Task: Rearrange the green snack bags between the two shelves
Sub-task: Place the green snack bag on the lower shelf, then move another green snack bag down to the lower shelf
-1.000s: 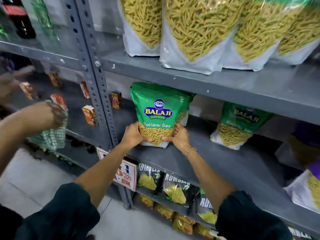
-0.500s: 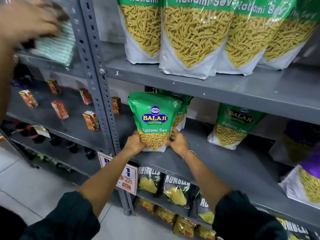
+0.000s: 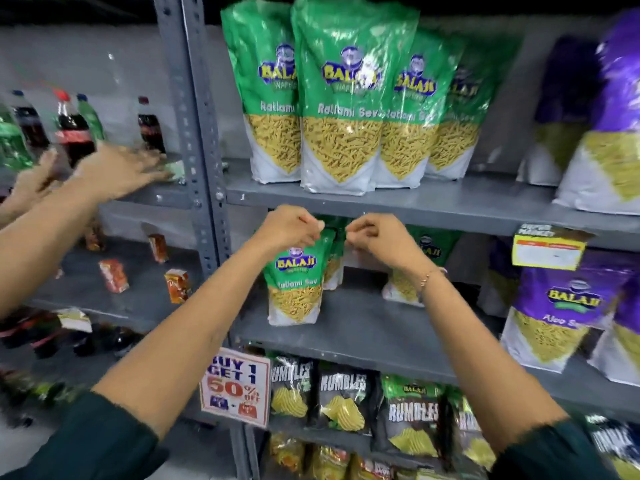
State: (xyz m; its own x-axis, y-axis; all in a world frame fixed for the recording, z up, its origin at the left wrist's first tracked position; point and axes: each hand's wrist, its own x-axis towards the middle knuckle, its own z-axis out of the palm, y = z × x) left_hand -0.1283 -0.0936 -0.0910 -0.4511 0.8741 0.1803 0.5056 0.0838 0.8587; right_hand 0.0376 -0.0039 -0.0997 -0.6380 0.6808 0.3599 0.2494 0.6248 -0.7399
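— Pinching: our left hand (image 3: 289,230) and right hand (image 3: 379,237) nip the top of a green snack bag (image 3: 294,285).
— We place it upright at frame centre, on the middle shelf (image 3: 363,327).

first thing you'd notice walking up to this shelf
A row of tall green snack bags fills the upper shelf. Just below, the left hand and right hand pinch the top of a smaller green bag standing on the middle shelf.
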